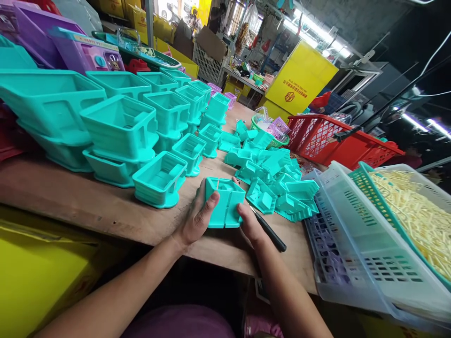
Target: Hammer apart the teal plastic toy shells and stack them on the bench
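Note:
Between my two hands, near the table's front edge, is a turquoise plastic box-shaped part [225,204] with a seam down its near face. My left hand [199,213] is closed on its left side, thumb along the near face. On the opposite side my right hand [249,218] grips it, thumb on the right edge. A black-handled tool [269,231] lies on the table beside my right hand, its tip partly hidden. Just left of my hands stands a turquoise box [160,178] with an open top. A heap of loose turquoise parts [271,164] lies beyond my right hand.
Stacked turquoise boxes [120,124] fill the table's left side. At right stand a clear plastic basket [366,263] and a green basket [377,197] of pale yellow sticks. Farther back are a red crate [324,141] and a yellow carton [299,80]. The wooden table [155,223] ends close to my body.

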`<control>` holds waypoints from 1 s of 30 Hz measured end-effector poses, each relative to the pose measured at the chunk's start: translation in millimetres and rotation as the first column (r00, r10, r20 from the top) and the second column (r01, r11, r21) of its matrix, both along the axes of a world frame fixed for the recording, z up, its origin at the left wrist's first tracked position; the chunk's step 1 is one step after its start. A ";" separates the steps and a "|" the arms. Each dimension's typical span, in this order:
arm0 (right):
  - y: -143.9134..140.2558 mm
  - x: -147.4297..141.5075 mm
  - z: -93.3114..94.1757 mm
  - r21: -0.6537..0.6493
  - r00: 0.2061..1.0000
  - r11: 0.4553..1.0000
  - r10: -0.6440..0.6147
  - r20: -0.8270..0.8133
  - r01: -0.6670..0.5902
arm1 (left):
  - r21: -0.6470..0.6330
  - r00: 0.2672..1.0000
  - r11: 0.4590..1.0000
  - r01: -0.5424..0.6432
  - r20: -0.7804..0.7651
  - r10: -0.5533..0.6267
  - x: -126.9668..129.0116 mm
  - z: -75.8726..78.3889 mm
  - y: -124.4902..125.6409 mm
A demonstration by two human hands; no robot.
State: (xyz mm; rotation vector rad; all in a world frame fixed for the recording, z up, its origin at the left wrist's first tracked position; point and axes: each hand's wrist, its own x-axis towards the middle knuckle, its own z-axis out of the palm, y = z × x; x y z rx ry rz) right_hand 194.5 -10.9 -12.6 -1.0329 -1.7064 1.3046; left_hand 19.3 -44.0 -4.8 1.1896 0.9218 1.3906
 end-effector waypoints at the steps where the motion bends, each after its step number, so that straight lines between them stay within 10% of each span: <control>1: 0.2 0.1 0.6 0.003 1.000 1.000 0.012 -0.007 -0.012 | 0.005 1.000 1.000 0.004 -0.002 -0.004 -0.1 0.7 0.1; 30: -2.1 0.9 8.4 0.287 0.988 0.958 -0.022 0.153 -0.023 | 0.112 0.929 0.983 -0.148 -0.325 0.177 2.6 -16.3 -1.7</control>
